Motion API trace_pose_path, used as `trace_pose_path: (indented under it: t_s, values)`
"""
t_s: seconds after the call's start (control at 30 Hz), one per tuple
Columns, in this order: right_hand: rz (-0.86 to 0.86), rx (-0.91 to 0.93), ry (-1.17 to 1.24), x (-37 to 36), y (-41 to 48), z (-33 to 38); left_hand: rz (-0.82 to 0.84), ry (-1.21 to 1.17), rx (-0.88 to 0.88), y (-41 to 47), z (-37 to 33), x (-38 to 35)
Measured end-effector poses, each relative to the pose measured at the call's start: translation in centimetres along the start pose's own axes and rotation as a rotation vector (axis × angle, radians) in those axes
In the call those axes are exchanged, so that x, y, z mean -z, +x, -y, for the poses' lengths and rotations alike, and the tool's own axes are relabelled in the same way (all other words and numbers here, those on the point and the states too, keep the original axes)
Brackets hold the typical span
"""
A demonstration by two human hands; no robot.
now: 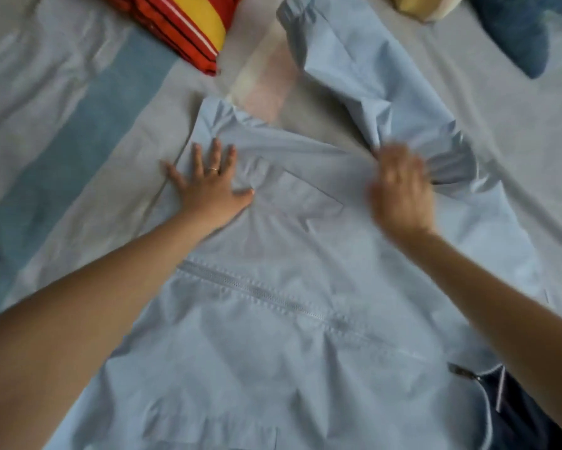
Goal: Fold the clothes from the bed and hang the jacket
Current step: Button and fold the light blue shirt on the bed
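Bed sheet [78, 141] in pale grey with broad blue stripes fills the background. A light blue jacket [273, 352] lies spread flat on it and takes up most of the view. Its closed zipper [256, 290] runs slantwise across the middle of the jacket, and a flap pocket [302, 196] sits just beyond the zipper.

The left hand [208, 190] lies palm down on the far left part of the jacket. Its fingers are straight and spread apart, pressing the cloth, and one finger wears a ring [213, 169].

The right hand [399, 193] is at the far right of the jacket, where a sleeve [347, 69] joins the body and the cloth bunches into folds. This hand is blurred, so it is unclear whether its fingers grip the cloth or only rest on it. The sleeve stretches away from the jacket's body towards the top of the view.

Beyond the jacket to the left lies a red and yellow striped cloth [175, 24]. Beyond it to the right is a dark blue item [526, 30]. A dark navy garment [526, 417] lies at the jacket's near right edge.
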State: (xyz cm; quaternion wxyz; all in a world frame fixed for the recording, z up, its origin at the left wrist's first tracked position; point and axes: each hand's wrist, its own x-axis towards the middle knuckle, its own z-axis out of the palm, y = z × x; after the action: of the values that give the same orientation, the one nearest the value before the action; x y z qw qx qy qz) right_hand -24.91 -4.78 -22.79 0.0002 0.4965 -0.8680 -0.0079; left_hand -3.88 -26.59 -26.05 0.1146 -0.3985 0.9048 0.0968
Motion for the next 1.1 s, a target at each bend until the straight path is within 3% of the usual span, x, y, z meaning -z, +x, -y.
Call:
trace_pose_path:
  t_s: [0.07, 0.1, 0.13, 0.27, 0.3, 0.33, 0.4, 0.47, 0.57, 0.63, 0.67, 0.73, 0.8, 0.87, 0.97, 1.1]
  values:
    - [0.064, 0.459, -0.147, -1.0, -5.1, 2.1, -0.138, -0.013, -0.151, -3.0, -1.0, -1.4]
    - [0.129, 0.502, -0.213, -1.3, -6.7, 1.2, -0.167, 0.013, -0.228, -4.5, -1.0, -2.2]
    - [0.164, 0.383, -0.232, -1.5, -6.9, -0.7, -0.172, 0.037, -0.262, -5.2, -0.6, -3.0]
    - [0.401, -0.778, 0.01, -0.7, -5.5, -10.8, -0.114, 0.041, -0.165, -4.7, -0.4, -3.8]
    - [0.397, -0.906, 0.086, 0.0, -5.0, -11.4, -0.099, 0.043, -0.155, -4.2, -0.5, -3.6]
    - [0.371, -0.916, 0.081, 0.6, -5.4, -10.8, -0.087, 0.046, -0.147, -4.3, -0.9, -3.4]
    - [0.231, -0.695, 0.071, 0.7, -6.6, -6.1, -0.07, 0.02, -0.095, -4.7, -1.7, -2.9]
    - [0.097, -0.335, 0.075, 0.2, -10.5, 0.9, -0.105, -0.045, -0.102, -7.4, -2.7, -2.4]
    - [0.141, 0.369, 0.021, -1.2, -19.6, 10.0, -0.188, -0.02, -0.449, -15.0, -3.0, -2.9]
    - [0.278, 0.504, -0.057, -2.7, -23.9, 8.8, -0.09, 0.098, -0.616, -20.4, -0.2, -4.8]
    - [0.321, 0.406, -0.061, -3.0, -24.6, 6.6, -0.059, 0.161, -0.599, -22.1, 2.2, -5.7]
    - [0.299, 0.0, -0.061, -3.3, -25.5, 2.2, -0.073, 0.199, -0.412, -23.6, 7.4, -6.8]
    - [0.377, -0.453, 0.003, -2.4, -24.8, -0.6, -0.048, 0.091, -0.074, -23.5, 10.4, -6.6]
    - [0.399, -0.692, 0.075, -1.6, -23.9, 0.4, -0.019, -0.08, 0.127, -23.5, 11.3, -6.0]
    - [0.293, -0.574, 0.104, -0.3, -25.1, 7.3, -0.115, -0.292, 0.231, -26.3, 9.6, -5.4]
    - [0.303, -0.046, 0.222, 0.4, -32.2, 19.1, -0.167, -0.361, 0.555, -32.6, 9.2, -6.2]
